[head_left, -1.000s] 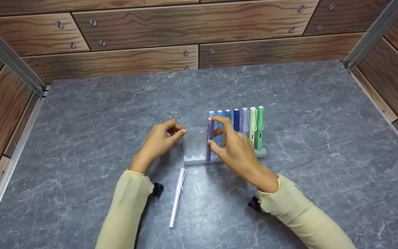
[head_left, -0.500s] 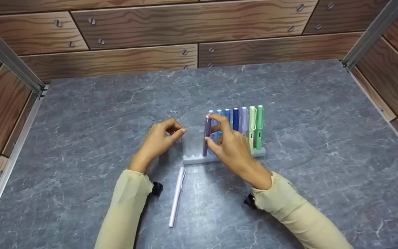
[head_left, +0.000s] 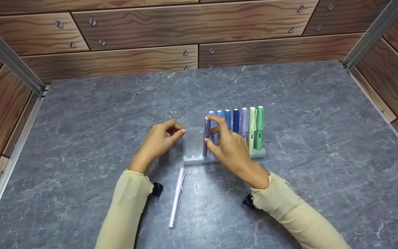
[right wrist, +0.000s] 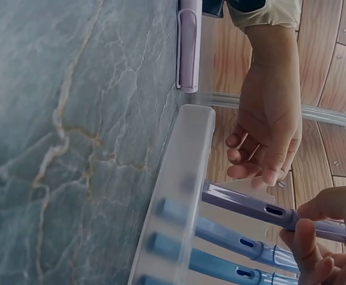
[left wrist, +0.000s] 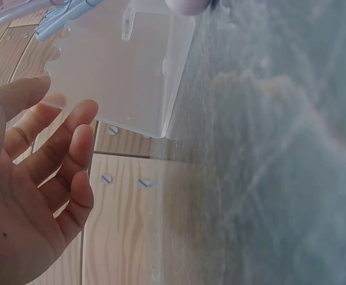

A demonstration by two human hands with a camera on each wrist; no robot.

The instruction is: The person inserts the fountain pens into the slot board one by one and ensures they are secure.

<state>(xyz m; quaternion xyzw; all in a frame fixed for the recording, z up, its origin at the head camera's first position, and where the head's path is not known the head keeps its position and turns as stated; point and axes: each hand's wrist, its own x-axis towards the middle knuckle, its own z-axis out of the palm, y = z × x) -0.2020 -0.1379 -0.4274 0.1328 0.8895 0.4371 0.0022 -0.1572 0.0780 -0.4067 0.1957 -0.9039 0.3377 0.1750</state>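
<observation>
A translucent pen rack (head_left: 193, 143) stands on the table in the head view. My left hand (head_left: 159, 141) pinches its left edge between thumb and index finger; the left wrist view shows the fingertip behind the clear panel (left wrist: 113, 65). With thumb and fingers, my right hand (head_left: 233, 148) grips a dark purple pen (head_left: 205, 147) near its upper part. That pen is upright, its lower end at a slot of the rack's base (right wrist: 179, 160). To its right stand several capped pens, among them a navy pen (head_left: 236, 119), a pale green pen (head_left: 252, 119) and a green pen (head_left: 260, 128).
A pale lilac pen (head_left: 176, 199) lies on the grey marbled table (head_left: 116, 100) in front of the rack, between the forearms. Wood-patterned walls (head_left: 143, 58) and metal posts (head_left: 375, 34) border the table.
My right hand has moved slightly left with the purple pen, whose lower end has gone from in front of the rack's base to a slot. The left hand stays at the rack's edge.
</observation>
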